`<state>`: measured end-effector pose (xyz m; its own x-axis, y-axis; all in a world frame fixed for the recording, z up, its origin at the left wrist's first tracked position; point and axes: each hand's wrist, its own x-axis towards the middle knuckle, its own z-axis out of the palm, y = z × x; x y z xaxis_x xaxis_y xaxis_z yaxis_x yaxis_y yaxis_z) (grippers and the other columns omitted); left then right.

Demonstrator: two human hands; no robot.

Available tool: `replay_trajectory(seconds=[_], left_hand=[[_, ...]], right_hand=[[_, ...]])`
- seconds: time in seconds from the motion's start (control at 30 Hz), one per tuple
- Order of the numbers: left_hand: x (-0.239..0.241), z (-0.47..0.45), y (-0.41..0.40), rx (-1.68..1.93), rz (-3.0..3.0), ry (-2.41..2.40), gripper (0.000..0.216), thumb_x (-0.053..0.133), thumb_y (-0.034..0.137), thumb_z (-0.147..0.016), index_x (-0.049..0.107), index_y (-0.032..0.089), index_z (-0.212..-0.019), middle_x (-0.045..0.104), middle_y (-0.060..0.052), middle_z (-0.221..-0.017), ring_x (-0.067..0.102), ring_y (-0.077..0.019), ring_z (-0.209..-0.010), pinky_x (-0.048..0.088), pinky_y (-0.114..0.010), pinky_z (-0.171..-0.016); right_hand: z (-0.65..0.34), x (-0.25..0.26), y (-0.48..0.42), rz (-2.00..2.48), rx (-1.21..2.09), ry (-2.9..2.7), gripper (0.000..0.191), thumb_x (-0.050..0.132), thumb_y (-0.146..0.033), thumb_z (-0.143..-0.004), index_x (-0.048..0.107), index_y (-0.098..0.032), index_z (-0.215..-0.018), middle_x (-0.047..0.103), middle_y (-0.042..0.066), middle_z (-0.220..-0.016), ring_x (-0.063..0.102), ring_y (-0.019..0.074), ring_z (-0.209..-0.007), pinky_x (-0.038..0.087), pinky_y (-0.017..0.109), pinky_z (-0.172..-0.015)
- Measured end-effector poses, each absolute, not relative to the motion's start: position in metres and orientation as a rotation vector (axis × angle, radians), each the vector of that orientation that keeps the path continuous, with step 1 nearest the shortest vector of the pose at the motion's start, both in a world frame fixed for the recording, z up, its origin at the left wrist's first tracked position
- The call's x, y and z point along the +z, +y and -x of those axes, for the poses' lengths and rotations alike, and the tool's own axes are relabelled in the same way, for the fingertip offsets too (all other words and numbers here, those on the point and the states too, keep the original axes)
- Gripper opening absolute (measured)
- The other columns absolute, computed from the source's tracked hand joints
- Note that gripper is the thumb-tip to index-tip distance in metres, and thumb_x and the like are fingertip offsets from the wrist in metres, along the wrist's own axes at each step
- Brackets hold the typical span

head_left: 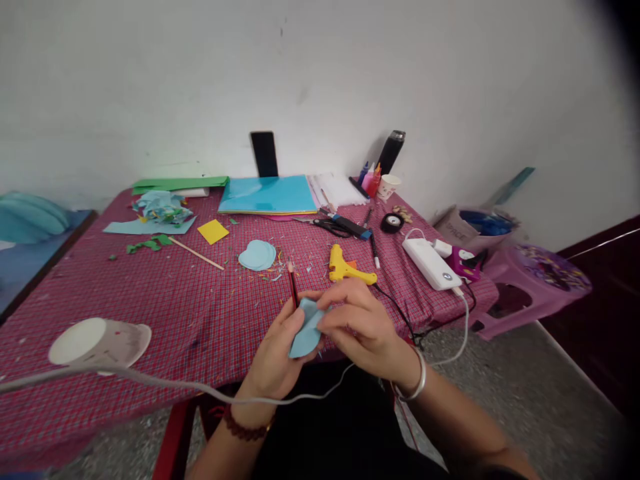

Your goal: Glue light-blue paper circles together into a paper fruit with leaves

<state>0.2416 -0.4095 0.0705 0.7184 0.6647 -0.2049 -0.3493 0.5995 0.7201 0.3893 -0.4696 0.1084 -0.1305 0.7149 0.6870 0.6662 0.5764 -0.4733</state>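
Over the table's front edge, my left hand (277,353) is closed on a light blue paper cutout (306,330). A thin dark red pencil (293,283) points up from behind the thumb of that same hand, its pale tip toward the table. With fingertips pinched together, my right hand (357,323) grips the cutout's right edge. Part of the paper is covered by the fingers. Farther back on the checked cloth lies a small stack of light blue paper cutouts (257,255), rounded in outline. A yellow glue gun (347,268) rests just beyond my right hand.
A white cable (200,387) crosses before my wrists toward a white power bank (433,265). A paper cup (100,343) lies tipped at front left. Scissors (330,227), a cutter (353,227), black tape (391,223), a wooden stick (195,253) and crumpled paper (161,207) lie farther back.
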Motion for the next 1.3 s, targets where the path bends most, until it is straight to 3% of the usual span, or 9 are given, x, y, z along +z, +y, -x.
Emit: replay_trajectory(seconds=[0.13,0.27,0.5,0.67,0.87,1.03,1.3], left_hand=[[0.073,-0.241,-0.415,0.696,-0.711,0.568,0.040,0.066,0.050,-0.081,0.063,0.026,-0.114,0.064,0.000,-0.089,0.056,-0.0098,-0.068,0.045,-0.019,-0.056],[0.074,-0.240,-0.417,0.738,-0.849,0.615,0.036,0.062,0.044,-0.086,0.062,0.025,-0.116,0.067,-0.003,-0.099,0.058,-0.0104,-0.070,0.047,-0.020,-0.059],[0.066,-0.241,-0.418,0.738,-0.998,0.622,0.026,0.068,0.040,-0.082,0.064,0.021,-0.100,0.065,-0.001,-0.084,0.057,-0.0104,-0.070,0.046,-0.020,-0.062],[0.065,-0.236,-0.416,0.779,-1.116,0.683,0.017,0.063,0.036,-0.087,0.064,0.020,-0.086,0.058,0.003,-0.074,0.049,-0.0089,-0.064,0.041,-0.019,-0.058],[0.074,-0.228,-0.407,0.687,-1.276,0.697,0.014,0.066,0.031,-0.084,0.070,0.018,-0.081,0.062,0.001,-0.075,0.051,-0.0111,-0.068,0.041,-0.021,-0.060],[0.063,-0.231,-0.404,0.663,-1.160,0.752,0.030,0.070,0.039,-0.079,0.058,0.017,-0.065,0.051,0.005,-0.056,0.041,-0.0071,-0.050,0.032,-0.019,-0.045],[0.063,-0.234,-0.407,0.916,-1.064,0.888,0.031,0.065,0.032,-0.082,0.046,0.019,-0.062,0.036,0.008,-0.056,0.032,-0.0063,-0.050,0.029,-0.019,-0.046]], right_hand=[[-0.387,0.108,-0.475,1.151,0.005,-1.901,0.017,0.057,-0.008,-0.088,0.060,-0.023,-0.094,0.066,0.001,-0.087,0.057,0.0175,-0.086,0.043,0.040,-0.081],[-0.385,0.109,-0.476,1.188,-0.012,-1.933,0.017,0.055,-0.007,-0.089,0.060,-0.022,-0.096,0.066,0.003,-0.089,0.057,0.0188,-0.090,0.043,0.040,-0.084],[-0.387,0.105,-0.473,1.217,0.017,-1.908,0.019,0.056,-0.011,-0.091,0.057,-0.023,-0.106,0.067,0.003,-0.094,0.058,0.0187,-0.090,0.043,0.041,-0.084],[-0.388,0.102,-0.473,1.270,0.018,-1.925,0.012,0.059,-0.011,-0.090,0.059,-0.023,-0.095,0.068,0.001,-0.093,0.057,0.0179,-0.088,0.041,0.040,-0.084],[-0.391,0.100,-0.474,1.262,-0.049,-1.998,0.013,0.058,-0.011,-0.090,0.060,-0.024,-0.093,0.069,0.001,-0.091,0.057,0.0182,-0.089,0.040,0.040,-0.083],[-0.390,0.099,-0.476,1.252,-0.050,-2.053,0.015,0.058,-0.011,-0.090,0.061,-0.026,-0.093,0.070,-0.001,-0.089,0.059,0.0179,-0.089,0.039,0.040,-0.086],[-0.388,0.099,-0.478,1.133,-0.020,-2.114,0.019,0.054,-0.008,-0.091,0.059,-0.025,-0.096,0.072,-0.001,-0.091,0.063,0.0171,-0.098,0.040,0.043,-0.098]])
